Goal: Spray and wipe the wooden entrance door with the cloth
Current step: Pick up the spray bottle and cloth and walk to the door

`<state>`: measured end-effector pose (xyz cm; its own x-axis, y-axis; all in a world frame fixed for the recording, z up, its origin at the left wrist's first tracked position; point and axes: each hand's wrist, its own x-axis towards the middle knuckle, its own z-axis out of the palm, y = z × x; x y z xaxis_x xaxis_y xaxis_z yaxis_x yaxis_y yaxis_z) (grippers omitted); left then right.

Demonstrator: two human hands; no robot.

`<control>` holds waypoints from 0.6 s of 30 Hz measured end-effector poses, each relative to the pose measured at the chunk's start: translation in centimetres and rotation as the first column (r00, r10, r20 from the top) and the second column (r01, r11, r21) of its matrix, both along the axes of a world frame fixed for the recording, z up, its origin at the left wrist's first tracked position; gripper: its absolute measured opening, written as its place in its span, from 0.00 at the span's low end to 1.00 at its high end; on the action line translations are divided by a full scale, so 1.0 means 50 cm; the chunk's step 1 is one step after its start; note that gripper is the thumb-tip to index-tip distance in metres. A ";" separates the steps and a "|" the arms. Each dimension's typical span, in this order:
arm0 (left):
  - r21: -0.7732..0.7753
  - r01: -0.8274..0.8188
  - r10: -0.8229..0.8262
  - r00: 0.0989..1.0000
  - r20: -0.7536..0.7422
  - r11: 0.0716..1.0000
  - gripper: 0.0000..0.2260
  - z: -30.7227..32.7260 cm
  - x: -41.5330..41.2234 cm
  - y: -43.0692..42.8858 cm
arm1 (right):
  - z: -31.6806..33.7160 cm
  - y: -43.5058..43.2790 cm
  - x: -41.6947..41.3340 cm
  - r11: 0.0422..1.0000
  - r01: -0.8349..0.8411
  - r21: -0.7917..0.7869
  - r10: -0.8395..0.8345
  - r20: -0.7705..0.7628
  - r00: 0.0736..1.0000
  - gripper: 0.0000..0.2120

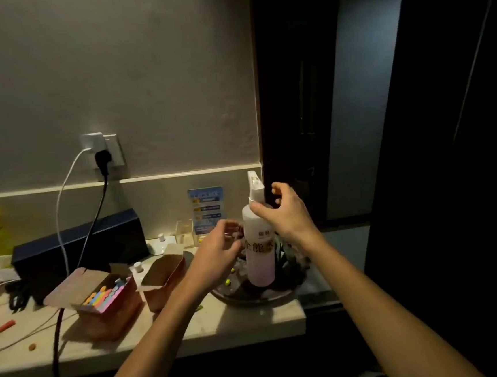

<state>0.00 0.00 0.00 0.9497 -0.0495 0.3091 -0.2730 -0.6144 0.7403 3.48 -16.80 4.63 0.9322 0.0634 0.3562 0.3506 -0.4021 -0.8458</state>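
A white spray bottle (pixel 259 247) with pale liquid and a trigger head stands upright on a round tray (pixel 251 299) at the right end of the counter. My right hand (pixel 288 212) curves around the bottle's neck. Its thumb touches the shoulder, while the fingers sit just apart from the spray head. My left hand (pixel 216 251) hovers at the bottle's left side with loosely curled fingers, and I see nothing in it. Something dark and crumpled (pixel 290 267) lies on the tray around the bottle; I cannot tell whether it is a cloth. Dark door panels (pixel 300 108) stand to the right.
Two open cardboard boxes (pixel 106 297) stand left of the tray, one holding coloured chalk. A dark box (pixel 81 248), cables from a wall socket (pixel 104 152), a small sign (pixel 207 210) and chalk bits also crowd the stone counter (pixel 252 320). Its edge ends by the dark doorway.
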 end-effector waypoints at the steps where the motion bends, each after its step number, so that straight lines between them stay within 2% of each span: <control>1: 0.012 -0.001 0.001 1.000 0.007 1.000 0.12 -0.002 0.020 0.009 | 0.007 0.010 0.016 1.000 -0.001 0.026 0.002 -0.018 1.000 0.34; 2: 0.038 -0.004 0.003 1.000 0.018 0.999 0.11 0.002 0.037 0.016 | 0.012 0.020 0.031 0.999 -0.017 0.037 0.017 -0.026 1.000 0.32; 5: 0.113 0.023 -0.030 0.998 0.063 0.993 0.08 0.002 0.093 0.033 | 0.006 0.039 0.068 0.999 -0.032 -0.014 0.031 -0.030 0.999 0.18; 7: 0.150 0.060 -0.072 0.995 0.074 0.987 0.08 0.004 0.123 0.039 | -0.009 0.051 0.079 0.999 -0.014 0.028 0.015 -0.033 0.999 0.11; 10: 0.191 0.123 -0.128 0.992 0.012 0.974 0.10 -0.006 0.170 0.039 | -0.014 0.066 0.070 0.992 0.091 0.091 -0.093 0.017 0.996 0.04; 14: 0.306 0.240 -0.222 0.971 -0.093 0.921 0.15 -0.039 0.236 0.021 | 0.005 0.062 0.026 0.966 0.161 0.203 -0.184 0.101 0.978 0.01; 18: 0.551 0.297 -0.191 0.951 -0.243 0.780 0.32 -0.069 0.280 -0.012 | 0.061 0.014 -0.039 0.931 0.172 0.323 -0.236 0.169 0.957 0.03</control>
<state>13.98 -0.61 -3.44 0.9148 -0.4039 -0.0114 -0.3794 -0.8684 0.3192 1.54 -16.09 7.68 0.8199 -0.2603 0.5098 0.4636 -0.2205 -0.8582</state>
